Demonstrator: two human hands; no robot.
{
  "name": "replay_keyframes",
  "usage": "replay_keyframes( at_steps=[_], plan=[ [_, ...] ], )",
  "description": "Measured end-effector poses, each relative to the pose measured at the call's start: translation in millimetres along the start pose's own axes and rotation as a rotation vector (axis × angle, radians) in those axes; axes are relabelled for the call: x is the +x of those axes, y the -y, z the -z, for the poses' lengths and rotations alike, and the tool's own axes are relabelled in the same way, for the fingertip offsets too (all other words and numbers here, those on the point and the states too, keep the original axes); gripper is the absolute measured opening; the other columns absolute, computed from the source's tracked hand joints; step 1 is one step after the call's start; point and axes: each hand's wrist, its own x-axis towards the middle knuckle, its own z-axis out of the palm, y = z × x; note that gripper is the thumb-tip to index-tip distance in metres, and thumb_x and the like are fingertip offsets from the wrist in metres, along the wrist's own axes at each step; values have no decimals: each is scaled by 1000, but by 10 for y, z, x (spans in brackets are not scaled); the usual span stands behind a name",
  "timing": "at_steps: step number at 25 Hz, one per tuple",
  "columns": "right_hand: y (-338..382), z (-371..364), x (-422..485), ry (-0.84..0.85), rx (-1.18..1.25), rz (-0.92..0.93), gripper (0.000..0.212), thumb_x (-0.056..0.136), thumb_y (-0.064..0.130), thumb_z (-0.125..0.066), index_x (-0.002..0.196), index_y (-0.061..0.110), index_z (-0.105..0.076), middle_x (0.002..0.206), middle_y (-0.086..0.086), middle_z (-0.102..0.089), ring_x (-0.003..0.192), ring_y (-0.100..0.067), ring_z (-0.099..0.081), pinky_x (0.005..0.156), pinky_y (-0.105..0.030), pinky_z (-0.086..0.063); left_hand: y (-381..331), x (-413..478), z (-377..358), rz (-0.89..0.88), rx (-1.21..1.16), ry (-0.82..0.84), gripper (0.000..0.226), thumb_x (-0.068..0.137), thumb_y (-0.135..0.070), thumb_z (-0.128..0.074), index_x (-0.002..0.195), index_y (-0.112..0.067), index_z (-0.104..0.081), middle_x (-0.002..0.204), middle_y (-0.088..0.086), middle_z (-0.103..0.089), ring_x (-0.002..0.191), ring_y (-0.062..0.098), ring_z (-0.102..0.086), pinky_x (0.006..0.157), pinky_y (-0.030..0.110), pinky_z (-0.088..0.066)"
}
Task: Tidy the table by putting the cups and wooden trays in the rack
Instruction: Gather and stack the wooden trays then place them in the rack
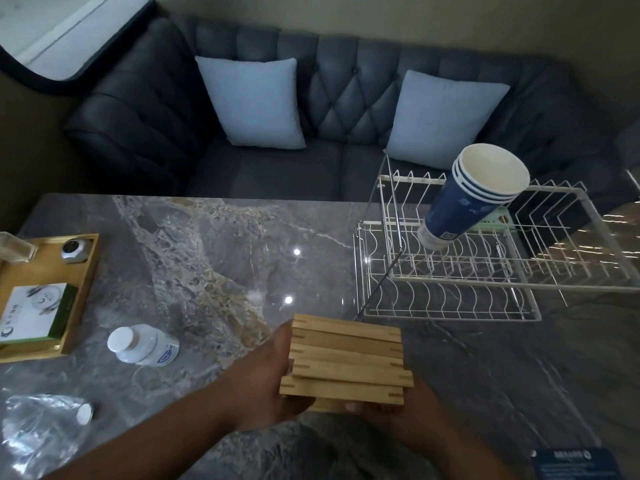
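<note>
Wooden trays (pixel 348 363), about five in an uneven stack, sit above the counter (pixel 214 258), clasped by the fingers of the left hand (pixel 266 382) and right hand (pixel 391 410). Beyond, four nested cups (pixel 471 195) lean in the two-tier rack (pixel 485 271).

Bare marble table (pixel 225 258) before rack (pixel 450 292); tilted cups (pixel 471 199) inside.
</note>
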Motion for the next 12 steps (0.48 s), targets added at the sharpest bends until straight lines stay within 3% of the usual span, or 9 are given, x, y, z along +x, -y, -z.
replay_keyframes(
  at_steps=[3, 5, 7, 9, 12],
  plan=[
    [90, 18, -3, 18, 35, 13, 87, 57, 66, -89, 133, 33, -60, 128, 27, -64, 123, 15, -54, 105, -19, -47, 25, -35, -47, -41, 68, -1, 100, 76, -58, -77, 156, -22, -30, 152, -26, -29, 138, -4, -39, 106, 28, -47],
    [120, -10, -10, 31, 34, 39, 110, 58, 67, -88, 151, 30, -41, 142, 16, -57, 134, -1, -51, 112, -27, -44, 14, -69, -64, -42, 61, -10, 121, 69, -61, -82, 161, -17, -19, 158, -28, -21, 145, -4, -30, 114, 17, -35],
    [109, -56, -17, 10, 45, 75, 130, 60, 61, -91, 160, 29, -15, 150, 5, -50, 139, -11, -49, 114, -34, -41, -30, -106, -72, -23, -15, -32, 139, 62, -59, -87, 163, -19, 0, 158, -33, -18, 145, -8, -29, 112, 6, -27],
    [87, -84, -27, -28, 75, 97, 133, 58, 55, -95, 159, 37, -11, 151, 6, -50, 137, -12, -51, 113, -38, -43, -65, -120, -72, -24, -44, -41, 143, 61, -55, -89, 162, -23, 7, 155, -32, -26, 142, -6, -37, 111, 6, -29],
    [14, -101, -27, -63, 90, 116, 133, 56, 50, -98, 159, 37, -16, 149, 11, -51, 133, -9, -55, 109, -32, -47, -112, -129, 0, -16, -52, -62, 144, 62, -56, -90, 162, -28, 9, 154, -27, -33, 139, -2, -43, 110, 15, -39]
  ],
)
